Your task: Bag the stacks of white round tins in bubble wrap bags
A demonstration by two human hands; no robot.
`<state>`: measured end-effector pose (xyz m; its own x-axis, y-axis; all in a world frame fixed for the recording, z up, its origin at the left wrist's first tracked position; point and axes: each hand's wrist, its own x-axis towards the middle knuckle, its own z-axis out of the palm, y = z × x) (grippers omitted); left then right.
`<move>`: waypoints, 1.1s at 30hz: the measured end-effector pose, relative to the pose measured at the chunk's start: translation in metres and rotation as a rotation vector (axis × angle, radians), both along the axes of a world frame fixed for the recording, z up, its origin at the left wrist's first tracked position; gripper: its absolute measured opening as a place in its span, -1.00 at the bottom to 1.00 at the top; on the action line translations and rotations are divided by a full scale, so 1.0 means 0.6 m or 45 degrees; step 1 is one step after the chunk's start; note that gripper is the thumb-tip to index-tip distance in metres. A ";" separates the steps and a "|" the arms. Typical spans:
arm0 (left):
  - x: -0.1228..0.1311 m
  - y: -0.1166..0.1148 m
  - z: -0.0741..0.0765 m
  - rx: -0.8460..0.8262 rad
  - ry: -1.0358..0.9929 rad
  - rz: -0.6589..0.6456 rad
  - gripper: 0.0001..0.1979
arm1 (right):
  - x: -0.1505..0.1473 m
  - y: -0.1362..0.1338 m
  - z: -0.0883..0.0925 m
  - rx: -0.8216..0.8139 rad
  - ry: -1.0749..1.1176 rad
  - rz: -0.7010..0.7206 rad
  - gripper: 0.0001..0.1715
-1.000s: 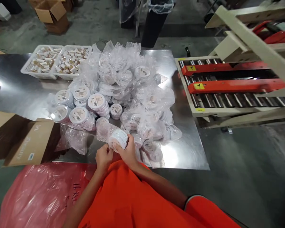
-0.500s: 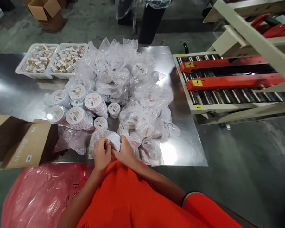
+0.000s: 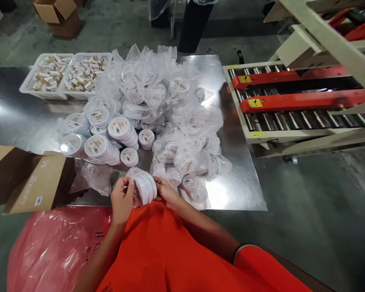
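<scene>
Close to my body, a short stack of round white tins or discs (image 3: pixel 147 189) lies on its side, partly inside a clear bubble-wrap bag (image 3: pixel 135 172). My left hand (image 3: pixel 122 199) pinches the bag on the left side. At the stack's right end, my right hand (image 3: pixel 166 191) has its fingers closed on the outermost disc. Just beyond them on the metal table stand several stacks of labelled round discs (image 3: pixel 96 147), with a smaller one (image 3: pixel 129 156) nearest my hands. A large heap of bubble-wrapped discs (image 3: pixel 158 93) spreads behind and to the right.
Two white baskets (image 3: pixel 42 95) of small white-and-gold pieces stand at the back left of the metal table (image 3: pixel 240 178). An open cardboard box (image 3: pixel 39 182) is at left, above a pink plastic bag (image 3: pixel 57 247). A roller conveyor (image 3: pixel 292 123) adjoins at right.
My hands have moved apart, and the stack between them has turned so more of its disc edges show. Bubble wrap now covers its left part. The view has shifted slightly.
</scene>
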<state>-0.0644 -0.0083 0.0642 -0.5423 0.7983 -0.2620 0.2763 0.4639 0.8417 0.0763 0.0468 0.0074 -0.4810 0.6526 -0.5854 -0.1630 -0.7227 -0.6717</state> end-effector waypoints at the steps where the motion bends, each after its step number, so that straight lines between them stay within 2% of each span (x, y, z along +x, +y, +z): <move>1: -0.005 -0.004 -0.007 -0.034 -0.004 -0.025 -0.79 | 0.003 0.004 0.000 0.047 -0.050 -0.018 -0.73; 4: -0.020 -0.017 -0.031 -0.105 -0.022 -0.055 -0.81 | 0.014 0.017 0.004 0.331 -0.278 0.033 -0.78; 8: -0.028 -0.032 -0.051 -0.121 0.038 -0.104 -0.84 | 0.016 0.019 0.014 0.829 -0.724 0.357 -0.85; 11: -0.028 -0.039 -0.055 -0.118 0.186 -0.118 -0.84 | 0.009 0.015 0.018 0.978 -0.926 0.527 -0.87; 14: -0.030 -0.044 -0.056 -0.104 0.334 -0.135 -0.83 | 0.003 0.011 0.016 1.019 -0.998 0.644 -0.88; 17: -0.029 -0.048 -0.057 -0.103 0.344 -0.149 -0.82 | 0.003 0.006 0.012 1.017 -1.015 0.685 -0.88; 24: -0.019 -0.055 -0.055 -0.078 0.299 -0.129 -0.80 | 0.011 -0.010 0.009 0.984 -0.855 0.548 -0.87; 27: -0.020 -0.055 -0.053 -0.039 0.288 -0.073 -0.79 | 0.012 -0.012 0.010 0.975 -0.818 0.480 -0.87; 33: -0.027 -0.058 -0.050 -0.061 0.178 -0.050 -0.77 | 0.013 0.004 0.001 0.983 -0.921 0.556 -0.87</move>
<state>-0.0805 -0.0429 0.0340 -0.5446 0.8081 -0.2244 0.4079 0.4890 0.7710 0.0839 0.0493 0.0081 -0.4690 0.8182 -0.3327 0.6059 0.0240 -0.7952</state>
